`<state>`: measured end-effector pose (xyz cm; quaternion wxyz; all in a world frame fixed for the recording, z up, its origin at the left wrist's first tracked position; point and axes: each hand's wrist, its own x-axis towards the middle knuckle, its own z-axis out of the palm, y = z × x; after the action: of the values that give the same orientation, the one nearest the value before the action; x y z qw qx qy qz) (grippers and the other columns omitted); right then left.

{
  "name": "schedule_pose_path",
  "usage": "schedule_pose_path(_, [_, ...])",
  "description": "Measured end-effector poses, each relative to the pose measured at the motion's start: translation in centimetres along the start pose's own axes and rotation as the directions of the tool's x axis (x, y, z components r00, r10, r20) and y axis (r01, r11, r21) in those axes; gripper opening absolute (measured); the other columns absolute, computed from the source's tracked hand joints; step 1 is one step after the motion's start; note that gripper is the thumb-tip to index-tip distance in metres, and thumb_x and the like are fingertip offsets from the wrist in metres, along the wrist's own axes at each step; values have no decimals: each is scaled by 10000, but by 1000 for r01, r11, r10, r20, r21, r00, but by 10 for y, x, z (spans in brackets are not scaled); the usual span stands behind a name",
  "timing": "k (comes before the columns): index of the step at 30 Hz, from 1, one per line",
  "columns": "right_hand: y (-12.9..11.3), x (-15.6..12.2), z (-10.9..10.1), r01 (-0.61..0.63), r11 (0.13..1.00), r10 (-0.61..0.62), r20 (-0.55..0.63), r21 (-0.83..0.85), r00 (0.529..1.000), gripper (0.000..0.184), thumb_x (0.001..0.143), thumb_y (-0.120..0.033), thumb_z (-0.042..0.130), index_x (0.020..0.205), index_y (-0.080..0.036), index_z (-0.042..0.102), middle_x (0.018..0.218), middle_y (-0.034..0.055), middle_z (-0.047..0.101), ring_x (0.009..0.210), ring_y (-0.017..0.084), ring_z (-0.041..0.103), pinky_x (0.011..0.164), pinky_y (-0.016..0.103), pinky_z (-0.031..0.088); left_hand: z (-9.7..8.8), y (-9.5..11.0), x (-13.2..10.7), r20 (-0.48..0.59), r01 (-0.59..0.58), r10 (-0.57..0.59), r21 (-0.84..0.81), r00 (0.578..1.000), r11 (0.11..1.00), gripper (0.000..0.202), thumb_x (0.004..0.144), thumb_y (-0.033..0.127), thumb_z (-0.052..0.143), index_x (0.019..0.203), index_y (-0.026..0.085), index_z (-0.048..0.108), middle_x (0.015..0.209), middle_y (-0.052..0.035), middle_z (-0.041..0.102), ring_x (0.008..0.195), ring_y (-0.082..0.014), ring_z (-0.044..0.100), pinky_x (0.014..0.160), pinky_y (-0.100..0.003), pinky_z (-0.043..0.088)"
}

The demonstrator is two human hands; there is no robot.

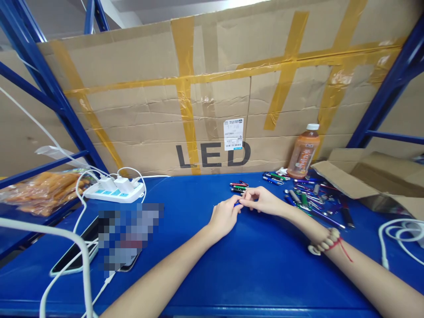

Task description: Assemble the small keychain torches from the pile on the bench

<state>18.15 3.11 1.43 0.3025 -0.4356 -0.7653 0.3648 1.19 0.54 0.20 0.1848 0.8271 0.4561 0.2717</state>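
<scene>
Near the middle of the blue tabletop my left hand (224,216) and my right hand (263,201) meet fingertip to fingertip. Pinched between them is a small blue piece (236,204), mostly covered by my fingers, so its exact kind is hidden. Just behind my fingers lies a short row of slim metallic pen-like tubes (239,184) in red, green and black. Farther right, a loose heap of similar coloured tubes and small parts (309,198) spreads past my right wrist. A few more tubes (274,178) lie behind my right hand.
An orange drink bottle (303,152) stands at the back right beside an open cardboard box (374,176). At left are a white power strip (115,194), cables, and two phones, one a dark phone (79,247). A large cardboard sheet (149,119) forms the back wall.
</scene>
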Motion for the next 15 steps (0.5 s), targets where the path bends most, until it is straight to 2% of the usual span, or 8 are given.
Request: schedule_pose_path(15, [3,1,0,-6,1000,6,-3,-9,1000,454,675,-583,584,576,-147,503,564,12,546,454,75,476,400,196,373,-2,1,-1,11,6,-6,22,1000,1000,210,907,279,355,1005,264,540,845,25,668,810,-153,624,696,-227,443])
